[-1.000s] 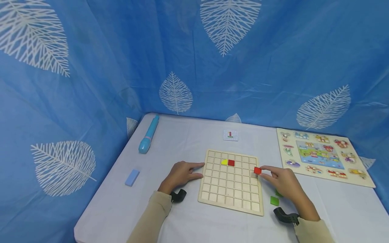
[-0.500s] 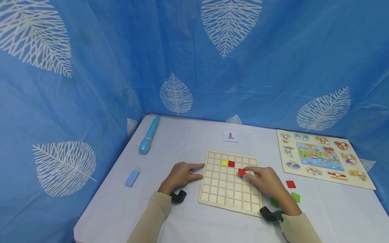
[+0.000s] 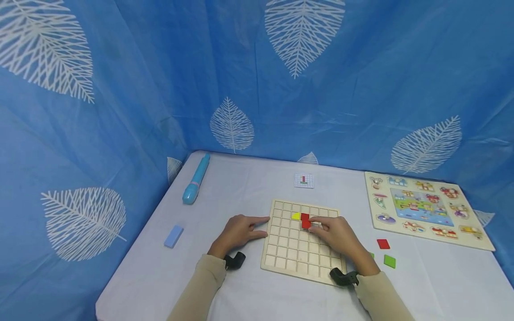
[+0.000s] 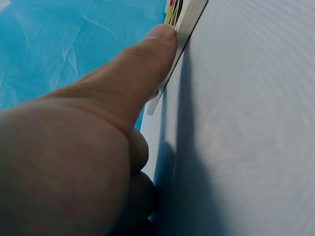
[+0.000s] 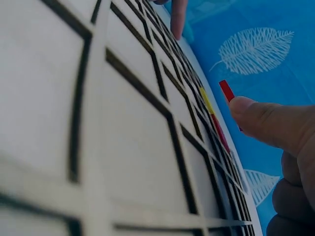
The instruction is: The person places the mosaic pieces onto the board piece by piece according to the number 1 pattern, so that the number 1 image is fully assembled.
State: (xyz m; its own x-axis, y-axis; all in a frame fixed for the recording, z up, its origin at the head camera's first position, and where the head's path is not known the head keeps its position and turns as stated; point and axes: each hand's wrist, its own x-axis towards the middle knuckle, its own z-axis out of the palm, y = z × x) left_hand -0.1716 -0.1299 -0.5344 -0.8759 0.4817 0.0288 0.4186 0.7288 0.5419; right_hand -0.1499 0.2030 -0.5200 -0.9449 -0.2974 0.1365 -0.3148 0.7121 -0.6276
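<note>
My right hand (image 3: 339, 232) pinches a red square tile (image 3: 306, 224) between thumb and index finger, over the wooden grid board (image 3: 281, 252). In the right wrist view the pinched tile stands tilted, close over the grid. Just beyond it, a yellow triangular tile (image 3: 296, 216) and another red tile (image 3: 305, 216) lie side by side in the board's upper cells. At the board's left edge rests my left hand (image 3: 237, 231), its index finger and thumb stretched out and spread. The left wrist view shows the thumb (image 4: 160, 39) right at the board's side, other fingers folded below.
A red tile (image 3: 383, 244) and a green tile (image 3: 390, 261) lie right of the board; another green one is mostly hidden by the right arm. A pattern card (image 3: 304, 180), picture puzzle (image 3: 421, 209), blue microphone-shaped toy (image 3: 196, 180) and light-blue block (image 3: 173, 236) lie around.
My right hand has carried the red tile leftward from the board's right edge to beside the placed red tile, uncovering tiles on the right. The left hand stays in place.
</note>
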